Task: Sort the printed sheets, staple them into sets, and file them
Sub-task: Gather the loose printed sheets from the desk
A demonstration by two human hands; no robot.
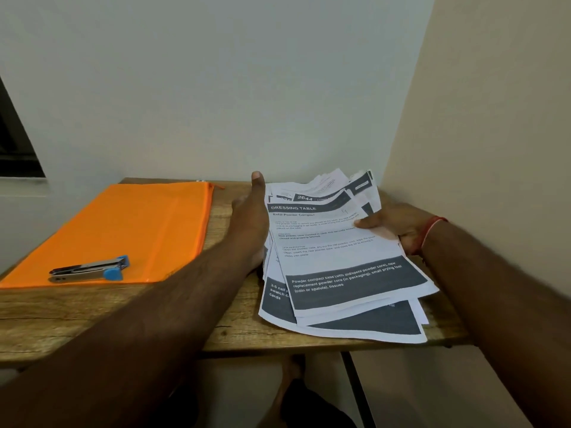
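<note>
A loose, fanned pile of printed sheets (336, 261) with dark grey bands lies on the right part of the wooden table (92, 310); the top sheet is headed "DRESSING TABLE". My left hand (251, 217) rests flat against the pile's left edge, its fingers tucked under the sheets and thumb pointing up. My right hand (398, 225) grips the pile's right side, thumb pressed on the top sheet. An orange zip folder (123, 233) lies at the left. On its near end rests a small silver stapler with blue ends (89, 269).
The table stands in a corner, with a pale wall behind and a cream wall (482, 134) close on the right. A dark window edge (15, 143) shows at far left. Below the table's front edge are my feet (290, 384) and a metal table leg.
</note>
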